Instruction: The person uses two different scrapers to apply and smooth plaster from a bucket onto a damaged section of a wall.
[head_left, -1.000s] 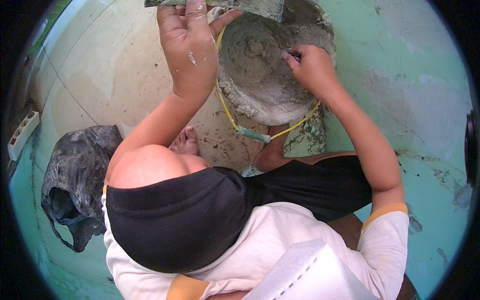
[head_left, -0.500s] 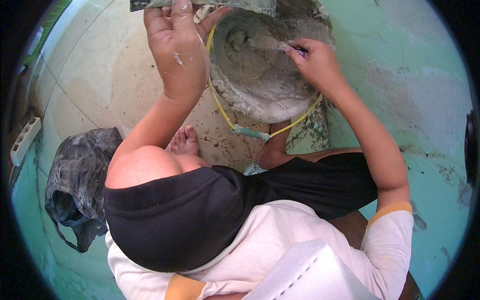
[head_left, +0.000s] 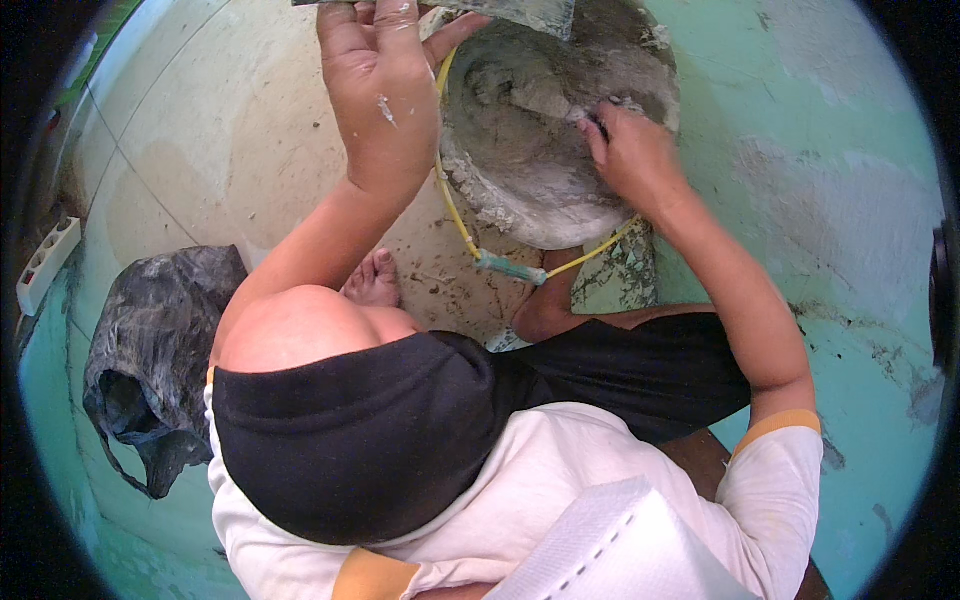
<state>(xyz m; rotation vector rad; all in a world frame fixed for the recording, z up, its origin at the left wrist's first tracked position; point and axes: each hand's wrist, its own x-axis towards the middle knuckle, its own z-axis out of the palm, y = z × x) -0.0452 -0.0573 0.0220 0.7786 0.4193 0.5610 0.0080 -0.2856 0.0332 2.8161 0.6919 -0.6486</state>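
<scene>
A grey-smeared flat plate [head_left: 525, 12], which looks like a plastering trowel, is cut off by the upper edge. My left hand [head_left: 385, 110] grips it from below, its thumb stretched out under the plate and a white smear on its back. To the right stands a bucket [head_left: 560, 235] with a yellow wire handle, holding wet grey mortar [head_left: 530, 150]. Inside its right part my right hand [head_left: 640, 155] is closed around the handle of a small trowel [head_left: 545, 98]. The blade is coated in mortar and hard to tell from it.
A crumpled black plastic bag [head_left: 165, 340] lies on the tiles at the left, near a white power strip [head_left: 48, 262]. My bare foot [head_left: 374, 280] is close to the bucket. A green wall [head_left: 840, 200] with grey patches rises at the right.
My left hand and the plate have shifted right and slightly up, over more of the bucket. My right hand has moved lower and slightly right, with the small trowel deeper in the mortar.
</scene>
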